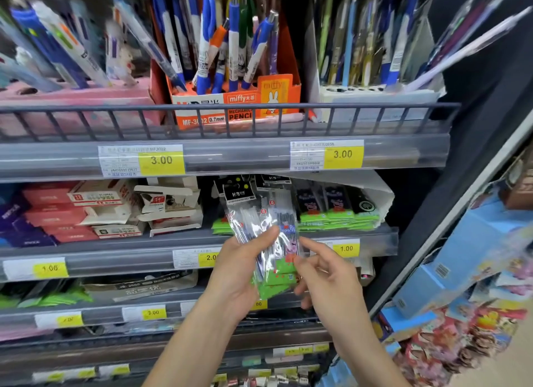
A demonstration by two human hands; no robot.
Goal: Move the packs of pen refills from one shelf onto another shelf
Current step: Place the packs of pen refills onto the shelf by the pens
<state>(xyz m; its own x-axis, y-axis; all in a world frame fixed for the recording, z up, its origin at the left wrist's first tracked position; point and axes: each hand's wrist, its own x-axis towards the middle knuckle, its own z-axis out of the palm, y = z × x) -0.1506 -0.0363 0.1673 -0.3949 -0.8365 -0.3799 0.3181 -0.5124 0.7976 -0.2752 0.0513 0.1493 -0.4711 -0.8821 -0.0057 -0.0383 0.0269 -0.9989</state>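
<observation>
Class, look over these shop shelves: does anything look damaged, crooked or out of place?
Yes. On the middle shelf, the white cardboard boxes are torn open with flaps sticking out, unlike the neat red boxes beside them. The left hand holds several refill packs fanned unevenly.

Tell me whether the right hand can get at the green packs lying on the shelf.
Probably yes: the right hand is free, and nothing blocks the green packs behind it.
</observation>
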